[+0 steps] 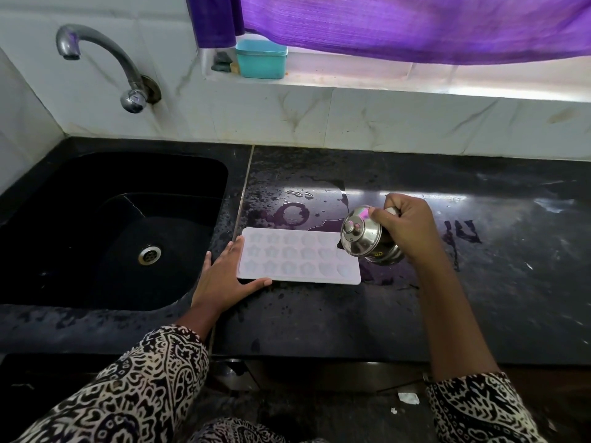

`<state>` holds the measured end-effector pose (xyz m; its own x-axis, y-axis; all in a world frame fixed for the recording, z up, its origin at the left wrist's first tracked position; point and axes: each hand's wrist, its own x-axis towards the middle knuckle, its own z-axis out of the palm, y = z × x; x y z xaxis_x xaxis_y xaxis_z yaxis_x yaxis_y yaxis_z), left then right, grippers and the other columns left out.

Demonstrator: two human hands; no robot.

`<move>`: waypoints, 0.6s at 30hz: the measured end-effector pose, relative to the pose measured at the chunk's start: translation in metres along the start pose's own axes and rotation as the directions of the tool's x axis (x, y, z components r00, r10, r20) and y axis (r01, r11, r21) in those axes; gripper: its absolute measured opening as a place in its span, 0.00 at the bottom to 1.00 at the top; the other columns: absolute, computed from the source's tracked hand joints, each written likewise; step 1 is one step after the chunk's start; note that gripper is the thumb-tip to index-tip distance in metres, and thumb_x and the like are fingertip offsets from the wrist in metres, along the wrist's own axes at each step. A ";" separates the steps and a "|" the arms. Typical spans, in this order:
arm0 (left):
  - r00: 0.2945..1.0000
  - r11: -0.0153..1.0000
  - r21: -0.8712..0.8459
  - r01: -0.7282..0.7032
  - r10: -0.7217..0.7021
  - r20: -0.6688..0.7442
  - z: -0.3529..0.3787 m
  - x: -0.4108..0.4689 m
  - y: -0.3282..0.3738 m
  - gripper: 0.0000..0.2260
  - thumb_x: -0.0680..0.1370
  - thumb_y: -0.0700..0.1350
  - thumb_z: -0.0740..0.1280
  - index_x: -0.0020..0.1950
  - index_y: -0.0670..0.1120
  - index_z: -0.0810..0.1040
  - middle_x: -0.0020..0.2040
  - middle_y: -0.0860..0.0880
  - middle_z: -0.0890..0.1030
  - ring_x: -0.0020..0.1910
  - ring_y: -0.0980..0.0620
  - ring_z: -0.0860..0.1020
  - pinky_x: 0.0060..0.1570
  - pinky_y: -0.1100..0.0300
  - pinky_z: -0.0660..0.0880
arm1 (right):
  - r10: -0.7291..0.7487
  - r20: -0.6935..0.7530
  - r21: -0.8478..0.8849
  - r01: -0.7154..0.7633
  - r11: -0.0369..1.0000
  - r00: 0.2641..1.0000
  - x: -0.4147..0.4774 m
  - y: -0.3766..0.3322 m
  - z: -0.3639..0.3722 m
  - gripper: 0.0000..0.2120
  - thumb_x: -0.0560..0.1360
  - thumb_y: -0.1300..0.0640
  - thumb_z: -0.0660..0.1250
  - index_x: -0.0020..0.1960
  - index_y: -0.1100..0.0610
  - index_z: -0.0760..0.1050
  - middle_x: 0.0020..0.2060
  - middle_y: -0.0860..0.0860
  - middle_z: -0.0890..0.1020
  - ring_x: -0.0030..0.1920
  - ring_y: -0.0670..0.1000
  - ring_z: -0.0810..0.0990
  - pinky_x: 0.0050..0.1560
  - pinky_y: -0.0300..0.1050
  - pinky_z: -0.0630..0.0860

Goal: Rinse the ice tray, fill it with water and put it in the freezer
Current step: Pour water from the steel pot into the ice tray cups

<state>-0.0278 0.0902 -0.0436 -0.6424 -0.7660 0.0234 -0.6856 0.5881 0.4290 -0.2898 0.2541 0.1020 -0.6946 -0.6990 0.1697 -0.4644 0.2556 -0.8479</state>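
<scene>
A: Tray location?

B: White ice tray (299, 255) lies flat on the dark stone table (319, 318), just right of the black sink (105, 225). Long side runs left to right. Cavities face up, flower or star shapes in rows, a couple of rounder ones at the right end. Cannot tell whether they hold water.

A: Left hand?

B: Left hand (224, 276) rests against the tray's left end. Fingers spread flat: thumb runs along the near edge, fingertips reach the far left corner. It is not wrapped around anything, just touching the tray's rim.

A: Right hand?

B: Right hand (404, 227) is wrapped tight around a small steel vessel (367, 238) with a knobbed lid. Vessel is tipped on its side, lid end pointing left and overlapping the tray's right end in the picture. No stream is visible.

A: Table state?

B: Wet. A ring-shaped water mark (294, 213) sits just behind the tray, with puddles and droplets around it and more wet patches to the right of the vessel.

A: Sink and tap?

B: Chrome tap (105, 63) is wall-mounted above the sink, spout curving left; no water shows at it. Steel drain (149, 254) shows in the basin.

A: Background?

B: Teal box (261, 59) on the window ledge, purple curtain (415, 24) hanging above it. Both sleeves (144, 388) are black-and-white patterned.
</scene>
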 end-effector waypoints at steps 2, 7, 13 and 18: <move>1.000 1.000 0.003 0.001 -0.001 0.002 0.000 0.000 0.000 0.53 0.62 0.79 0.53 0.79 0.50 0.48 0.78 0.51 0.58 0.77 0.54 0.54 0.75 0.46 0.44 | -0.001 0.004 -0.003 0.001 1.000 1.000 0.000 0.000 0.000 0.15 0.73 0.61 0.69 0.31 0.57 0.67 0.27 0.51 0.72 0.30 0.47 0.71 0.32 0.38 0.68; 1.000 1.000 0.006 0.001 -0.001 0.004 0.000 0.001 0.000 0.53 0.63 0.79 0.54 0.79 0.50 0.48 0.78 0.51 0.58 0.77 0.55 0.54 0.75 0.46 0.43 | -0.002 0.004 0.010 0.002 1.000 1.000 0.001 0.002 0.001 0.14 0.72 0.61 0.69 0.32 0.58 0.67 0.27 0.51 0.71 0.29 0.46 0.70 0.31 0.38 0.68; 1.000 1.000 -0.003 -0.002 0.002 -0.004 0.001 0.001 -0.001 0.53 0.63 0.79 0.54 0.80 0.50 0.49 0.78 0.51 0.59 0.77 0.55 0.54 0.75 0.46 0.43 | 0.034 -0.015 0.129 -0.032 0.991 0.999 0.003 0.007 0.000 0.14 0.70 0.61 0.70 0.32 0.61 0.66 0.28 0.55 0.70 0.31 0.51 0.70 0.34 0.42 0.68; 1.000 1.000 -0.008 -0.005 0.005 -0.008 0.000 0.000 0.000 0.54 0.62 0.79 0.54 0.79 0.49 0.49 0.78 0.51 0.59 0.77 0.54 0.54 0.75 0.46 0.44 | 0.095 -0.056 0.253 -0.078 0.964 0.994 0.003 0.013 -0.001 0.18 0.69 0.64 0.70 0.28 0.54 0.63 0.23 0.46 0.68 0.28 0.47 0.68 0.32 0.40 0.67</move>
<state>-0.0277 0.0901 -0.0437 -0.6433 -0.7649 0.0325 -0.6795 0.5900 0.4361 -0.2985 0.2554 0.0919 -0.7652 -0.6333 0.1159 -0.2544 0.1321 -0.9580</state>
